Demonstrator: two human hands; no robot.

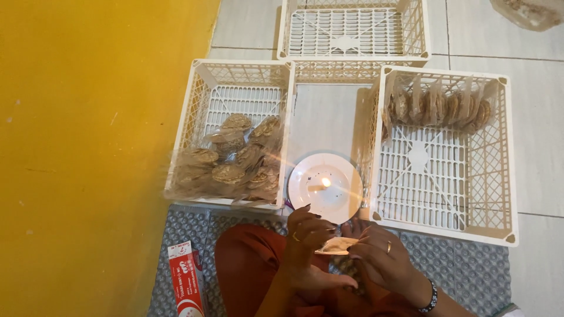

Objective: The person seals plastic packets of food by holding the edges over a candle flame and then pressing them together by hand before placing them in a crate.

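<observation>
Both hands are pinching a small clear packet [336, 245] just below the white plate [325, 188] with the lit candle [325, 182]. Left hand [306, 238] and right hand [382, 258] have fingers curled tight on its edges. Snack-filled white crates [194, 111] sit either side.

One view only: head cam, worn on the person's head, looking steeply down at the floor [540, 135] from sitting height. Close to the hands [305, 240] at bottom centre; white crates [505, 176] spread ahead, yellow wall [88, 147] along left edge. No 2nd view to overlap with.
</observation>
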